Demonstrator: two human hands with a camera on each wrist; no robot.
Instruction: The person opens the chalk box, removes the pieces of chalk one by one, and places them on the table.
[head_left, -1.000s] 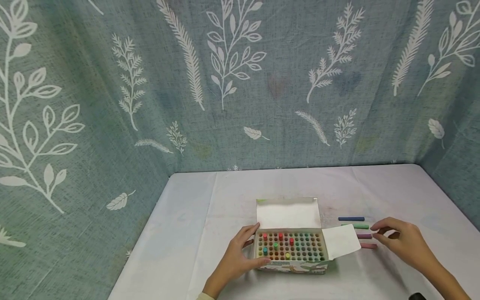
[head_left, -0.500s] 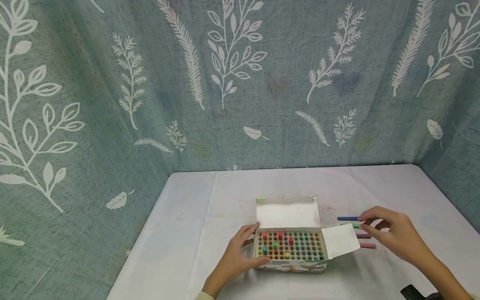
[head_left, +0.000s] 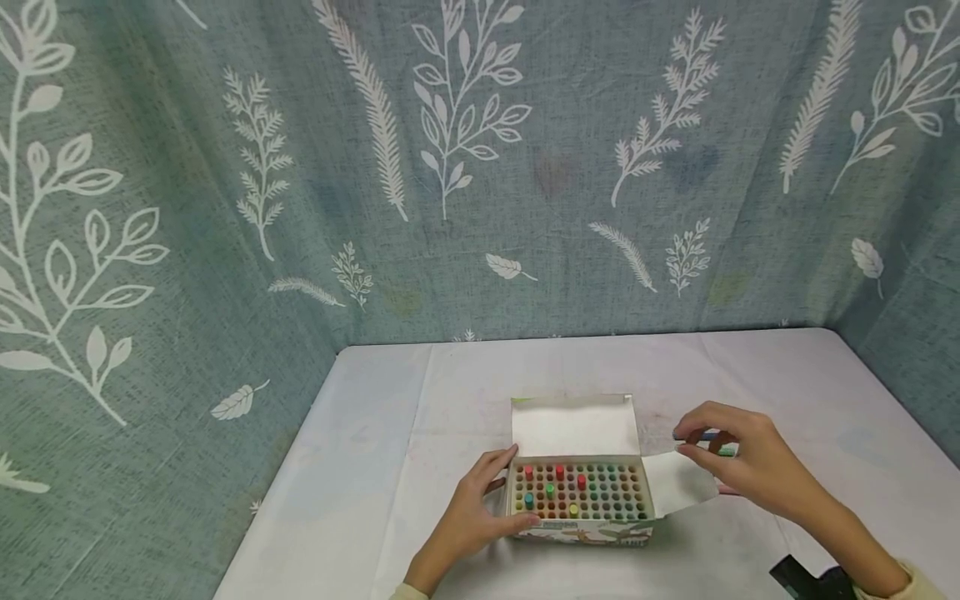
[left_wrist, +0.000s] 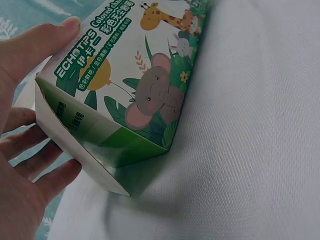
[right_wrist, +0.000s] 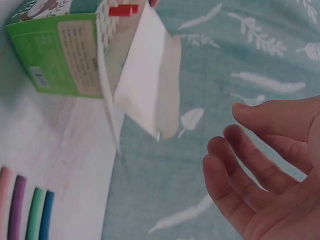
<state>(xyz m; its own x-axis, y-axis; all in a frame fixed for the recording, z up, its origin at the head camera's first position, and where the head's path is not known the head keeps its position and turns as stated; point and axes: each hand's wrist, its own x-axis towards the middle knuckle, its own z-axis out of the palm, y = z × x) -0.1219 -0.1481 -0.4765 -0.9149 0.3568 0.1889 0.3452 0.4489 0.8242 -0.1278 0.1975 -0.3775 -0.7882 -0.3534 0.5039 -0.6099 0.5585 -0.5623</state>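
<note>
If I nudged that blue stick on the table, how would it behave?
The blue stick would probably roll, being slim and round-looking. It seems stiff, lying quite straight. So thin, it is likely light and might snap if pressed hard.

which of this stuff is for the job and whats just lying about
Seemingly for the job:
open box, held by the left hand
sticks standing in its holes
loose pink stick, purple stick, green stick, blue stick, near the right hand

Just surroundings:
white table
leaf-patterned curtain
</note>
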